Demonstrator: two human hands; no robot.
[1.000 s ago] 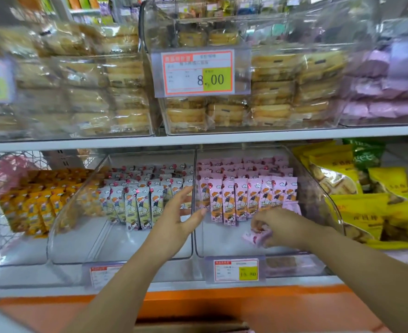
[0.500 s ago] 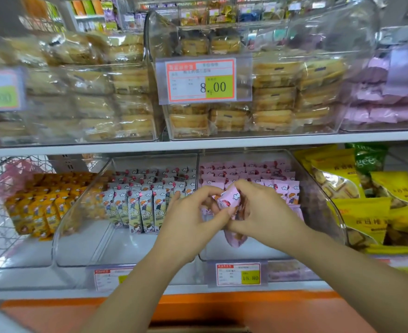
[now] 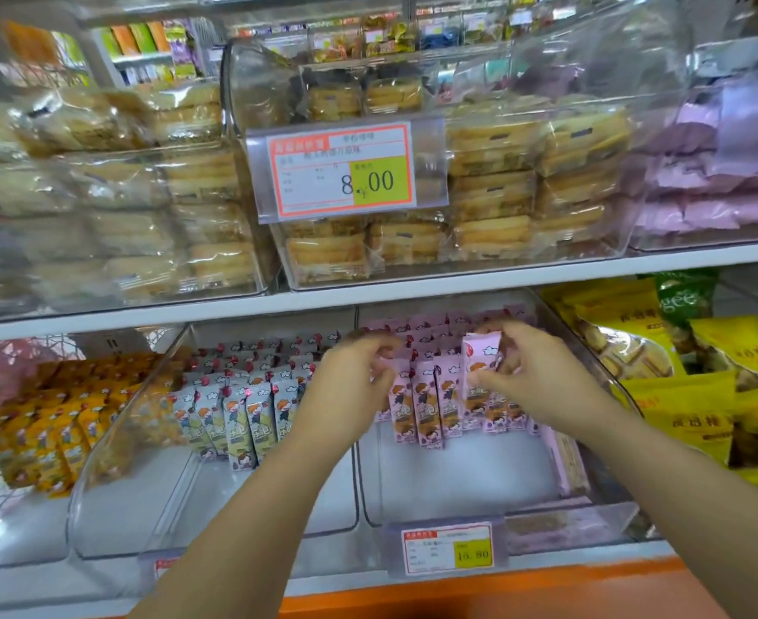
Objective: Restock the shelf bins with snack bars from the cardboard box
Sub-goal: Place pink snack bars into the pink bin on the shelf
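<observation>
Pink snack bar [image 3: 480,356] stands upright over the pink bars [image 3: 426,408] in the clear bin [image 3: 457,484], toward its right side, pinched by the right hand [image 3: 535,388]. The left hand [image 3: 350,390] curls its fingers at the bin's left edge; whether they grip anything cannot be told.

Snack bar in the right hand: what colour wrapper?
Pink snack bar in the right hand; head view shows it.

Front floor of the right-hand clear plastic bin [image 3: 457,480] bare, open to reach from above. Rear half filled by rows of pink-wrapped snack bars [image 3: 426,408]. Overhead, white shelf board [image 3: 368,301] caps headroom. On its left, clear divider wall [image 3: 356,484] blocks sideways passage. One flat pink pack [image 3: 567,457] lies along the right wall.
</observation>
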